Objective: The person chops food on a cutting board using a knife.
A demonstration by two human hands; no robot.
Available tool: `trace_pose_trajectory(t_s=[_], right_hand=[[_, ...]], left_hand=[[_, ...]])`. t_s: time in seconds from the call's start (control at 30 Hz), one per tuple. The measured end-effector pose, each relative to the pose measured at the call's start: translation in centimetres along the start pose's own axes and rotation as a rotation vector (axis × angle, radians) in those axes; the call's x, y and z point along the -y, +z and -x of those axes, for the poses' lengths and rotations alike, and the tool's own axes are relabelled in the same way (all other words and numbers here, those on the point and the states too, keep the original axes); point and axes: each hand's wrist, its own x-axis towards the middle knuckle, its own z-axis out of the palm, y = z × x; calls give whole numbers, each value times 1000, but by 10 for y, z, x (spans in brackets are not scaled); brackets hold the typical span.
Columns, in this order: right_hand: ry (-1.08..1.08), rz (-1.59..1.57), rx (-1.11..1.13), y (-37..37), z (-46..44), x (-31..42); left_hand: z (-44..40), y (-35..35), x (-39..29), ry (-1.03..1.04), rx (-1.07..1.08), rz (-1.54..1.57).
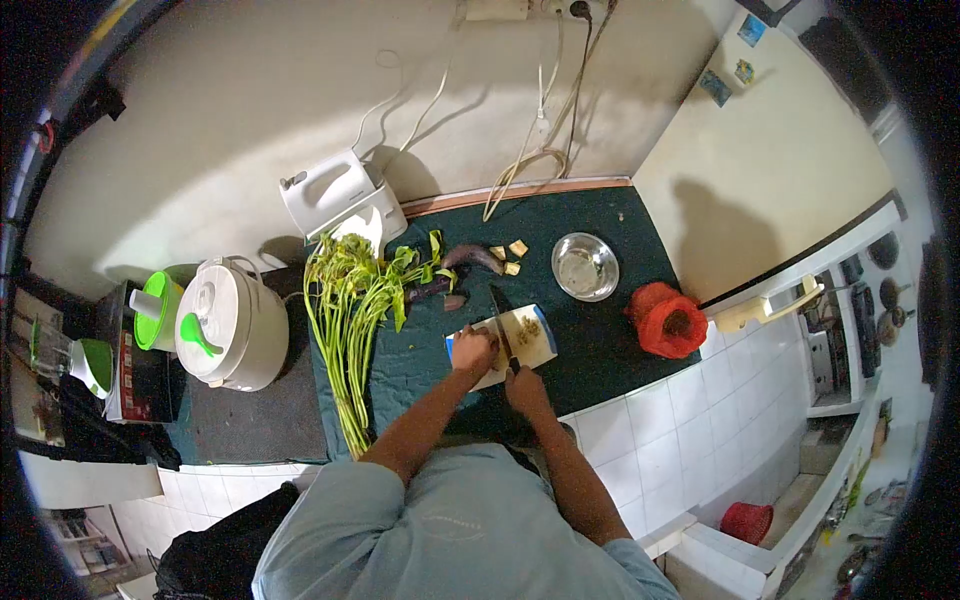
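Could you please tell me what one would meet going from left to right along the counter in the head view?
Green container, white rice cooker, leafy green stalks, cutting board, metal bowl, red bag.

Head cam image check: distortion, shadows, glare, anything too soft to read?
Head view: fisheye bend, black corners; shadows on the beige wall; glints in the round metal bowl; brownish chopped bits on the white rectangular board too fine to identify.
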Motion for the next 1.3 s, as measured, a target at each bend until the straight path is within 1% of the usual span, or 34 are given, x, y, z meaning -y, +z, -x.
trace_pose_trajectory(t_s=[0.13, 0.2, 0.37, 0.43, 0.5, 0.63, 0.7, 0.73, 0.8, 0.93, 1.0, 1.03, 1.1, 1.23, 1.3], right_hand=[[48, -86, -43, 14, 16, -2], [-53, 22, -69, 16, 17, -6], [-81, 48, -9, -4, 1, -5], [-101, 64, 6, 3, 2, -10], [-57, 3, -54, 17, 10, -10], [-67, -64, -99, 14, 14, -13], [-126, 71, 8, 1, 3, -11], [-127, 71, 5, -2, 2, -9], [-56, 35, -18, -1, 0, -8], [-84, -12, -62, 22, 12, -16], [-29, 53, -83, 25, 12, -19], [-30, 53, -83, 22, 8, -19], [-104, 65, -25, 11, -4, -20], [-118, 97, 43, 5, -6, -18], [-33, 41, 2, 16, 6, -18]], left_hand=[[2, 5, 2, 8, -25, 76], [1, 8, 2, 14, -35, 47], [4, 7, 2, 36, -29, 36], [5, 7, 1, 45, -27, 8], [6, 5, 0, 48, -49, 44], [4, 2, -1, 32, -40, 40], [5, 2, -3, 34, -47, 13], [4, 1, -3, 36, -49, 12], [4, 1, -3, -28, -6, 28], [4, -3, -4, -24, -34, 36], [2, -4, -4, -44, 111, 15], [2, -4, -4, -45, 110, 15], [3, -2, -4, -50, 89, 30], [1, 7, 0, -62, 66, 58], [2, 9, 1, -43, 63, 19]])
